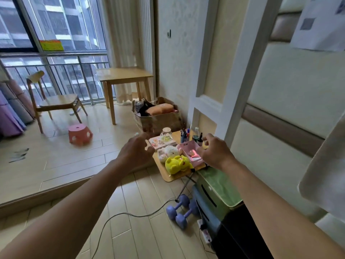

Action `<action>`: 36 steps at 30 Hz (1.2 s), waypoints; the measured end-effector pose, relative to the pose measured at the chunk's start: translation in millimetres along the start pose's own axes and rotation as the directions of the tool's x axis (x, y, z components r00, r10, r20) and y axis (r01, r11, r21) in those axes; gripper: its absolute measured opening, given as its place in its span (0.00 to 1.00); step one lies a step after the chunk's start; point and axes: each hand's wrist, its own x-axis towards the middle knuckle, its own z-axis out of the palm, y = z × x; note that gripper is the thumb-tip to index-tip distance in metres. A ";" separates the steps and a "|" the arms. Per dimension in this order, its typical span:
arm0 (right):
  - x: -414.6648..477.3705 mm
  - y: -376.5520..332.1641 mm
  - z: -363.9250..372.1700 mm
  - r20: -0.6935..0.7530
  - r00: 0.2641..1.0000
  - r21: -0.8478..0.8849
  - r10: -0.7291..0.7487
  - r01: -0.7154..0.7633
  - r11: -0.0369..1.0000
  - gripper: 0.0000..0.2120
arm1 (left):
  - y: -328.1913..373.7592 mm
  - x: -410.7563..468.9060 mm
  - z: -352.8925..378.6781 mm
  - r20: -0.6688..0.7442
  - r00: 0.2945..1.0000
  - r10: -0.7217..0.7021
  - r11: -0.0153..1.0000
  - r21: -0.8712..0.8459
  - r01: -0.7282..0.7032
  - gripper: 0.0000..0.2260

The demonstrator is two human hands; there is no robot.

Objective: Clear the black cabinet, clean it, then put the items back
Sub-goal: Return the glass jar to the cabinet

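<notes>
Reaching forward, the left hand (136, 152) hangs in the air left of the small desk (168, 174), fingers loosely bent and holding nothing. The right hand (214, 151) is at the right edge of a pink tray (188, 148) on this desk (touching it or gripping it, I cannot tell). The black cabinet (240, 234) stands at near right, with a green cloth (218, 184) just beyond it.

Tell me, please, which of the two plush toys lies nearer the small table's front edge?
The yellow plush; it sits by the front edge, while the white plush lies behind it, farther back on the table.
</notes>
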 end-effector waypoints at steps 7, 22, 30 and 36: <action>84.8 -24.3 45.4 0.033 0.999 -0.036 -0.004 0.005 0.999 0.20 | -53.9 62.0 -1.8 0.029 0.999 -0.027 1.000 -0.013 0.027 0.18; 298.8 -64.2 140.5 0.039 0.996 -0.018 0.085 -0.084 0.996 0.19 | -176.8 262.9 -6.6 0.099 0.995 -0.001 1.000 -0.014 0.002 0.18; 349.5 -103.2 191.7 -0.032 0.963 0.008 0.268 -0.268 0.963 0.15 | -259.4 371.5 0.2 0.205 0.965 0.165 0.986 -0.071 -0.153 0.10; 368.3 -130.6 226.0 -0.084 0.913 0.065 0.400 -0.395 0.916 0.10 | -295.0 437.2 12.6 0.298 0.920 0.254 0.966 -0.112 -0.231 0.05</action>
